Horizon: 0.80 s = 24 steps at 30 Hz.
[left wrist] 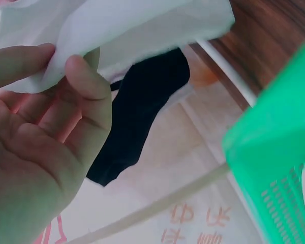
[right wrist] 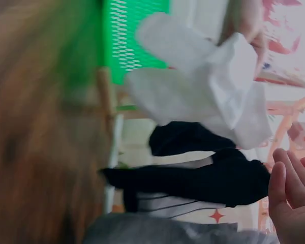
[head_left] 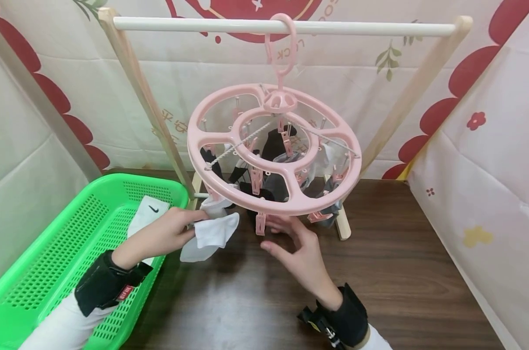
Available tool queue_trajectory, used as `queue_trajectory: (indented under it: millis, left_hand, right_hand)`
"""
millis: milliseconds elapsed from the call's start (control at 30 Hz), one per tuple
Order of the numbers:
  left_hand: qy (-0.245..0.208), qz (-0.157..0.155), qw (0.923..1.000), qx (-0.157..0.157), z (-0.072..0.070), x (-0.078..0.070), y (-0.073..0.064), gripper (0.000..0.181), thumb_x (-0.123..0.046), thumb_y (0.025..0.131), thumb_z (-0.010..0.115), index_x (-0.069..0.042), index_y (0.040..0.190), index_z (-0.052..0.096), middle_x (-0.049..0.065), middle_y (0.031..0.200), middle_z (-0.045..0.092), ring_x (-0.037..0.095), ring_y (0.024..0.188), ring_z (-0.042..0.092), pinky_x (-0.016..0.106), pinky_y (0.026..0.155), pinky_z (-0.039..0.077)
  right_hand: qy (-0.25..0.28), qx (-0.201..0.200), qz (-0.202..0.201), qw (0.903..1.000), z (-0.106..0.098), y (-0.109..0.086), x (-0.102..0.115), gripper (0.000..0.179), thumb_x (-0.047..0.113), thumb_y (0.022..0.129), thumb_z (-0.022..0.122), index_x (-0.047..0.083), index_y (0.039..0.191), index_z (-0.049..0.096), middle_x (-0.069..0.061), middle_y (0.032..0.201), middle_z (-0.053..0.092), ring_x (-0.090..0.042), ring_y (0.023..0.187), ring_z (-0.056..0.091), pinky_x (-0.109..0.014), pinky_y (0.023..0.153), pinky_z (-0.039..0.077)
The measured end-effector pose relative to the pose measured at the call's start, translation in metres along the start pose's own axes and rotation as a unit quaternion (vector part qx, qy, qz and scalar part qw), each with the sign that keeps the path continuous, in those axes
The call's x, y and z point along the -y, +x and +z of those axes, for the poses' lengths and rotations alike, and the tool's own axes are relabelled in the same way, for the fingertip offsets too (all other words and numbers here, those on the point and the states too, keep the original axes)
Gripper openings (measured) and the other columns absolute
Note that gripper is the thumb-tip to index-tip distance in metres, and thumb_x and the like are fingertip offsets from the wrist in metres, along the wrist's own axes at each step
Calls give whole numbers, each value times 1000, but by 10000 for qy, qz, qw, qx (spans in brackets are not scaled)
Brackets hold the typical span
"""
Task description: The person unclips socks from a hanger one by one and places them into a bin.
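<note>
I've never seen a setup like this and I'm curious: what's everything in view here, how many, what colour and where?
Round hanger: one, pink, hooked over the rack's rod
Rack: one, white rod on pale wooden legs, behind the hands
Clips: several, pink, around the hanger
Hung socks: several, black, grey, white, below the hanger
Held white sock: one or two, overlap hides which, in left hand
Basket: one, green, at left
Basket sock: one, white with black mark, inside basket
Table: one, dark brown, underneath
Printed fabric: count unclear, mostly white, behind and at sides
Left hand: one, bare, beside basket
Right hand: one, bare, near a clip
Wrist straps: two, black, on wrists
Sleeves: two, white, on forearms
</note>
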<state>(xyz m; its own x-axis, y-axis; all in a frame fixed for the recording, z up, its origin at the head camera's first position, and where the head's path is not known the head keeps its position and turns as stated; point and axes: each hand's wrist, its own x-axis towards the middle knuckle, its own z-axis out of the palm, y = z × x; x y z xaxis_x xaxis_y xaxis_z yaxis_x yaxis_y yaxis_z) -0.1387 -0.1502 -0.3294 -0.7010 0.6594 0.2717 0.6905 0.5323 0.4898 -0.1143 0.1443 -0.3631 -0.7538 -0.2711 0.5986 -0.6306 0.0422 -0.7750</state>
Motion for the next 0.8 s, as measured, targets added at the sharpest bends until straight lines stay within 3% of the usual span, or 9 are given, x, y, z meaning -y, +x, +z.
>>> queue_trajectory:
  millis: [200,400,533,800]
  left_hand:
    - [132,-115,9998,-123,-17,-3,-12,24,11,84,61,-4,102,67,-5,84,64,6,63,47,25,57,42]
    - [476,192,9977,-441,-34,-2,-23,30,14,79,63,-8,99,67,-9,86,63,6,70,52,27,60,46]
    - [614,201,9960,-619,-47,2,-32,35,16,75,66,-10,98,67,-11,84,63,5,69,52,26,58,47]
    - [1015,-159,9902,-949,-68,8,-55,41,14,69,75,-12,98,67,-12,81,60,3,64,49,22,53,44]
  right_hand:
    - [-616,733,-133,9953,-16,-27,-6,58,-1,75,80,2,128,56,-11,120,64,-27,104,64,-34,89,48]
    - [-1404,1200,-211,9826,-33,-45,-21,57,8,77,81,5,129,56,-7,119,64,-23,105,62,-27,91,46]
    - [-1808,1336,-267,9740,-45,-52,-27,55,12,78,80,4,128,57,-6,118,65,-20,106,62,-22,92,43]
    - [-2386,1347,-344,9611,-66,-55,-32,52,16,79,81,4,124,60,-5,117,65,-21,107,61,-19,93,41]
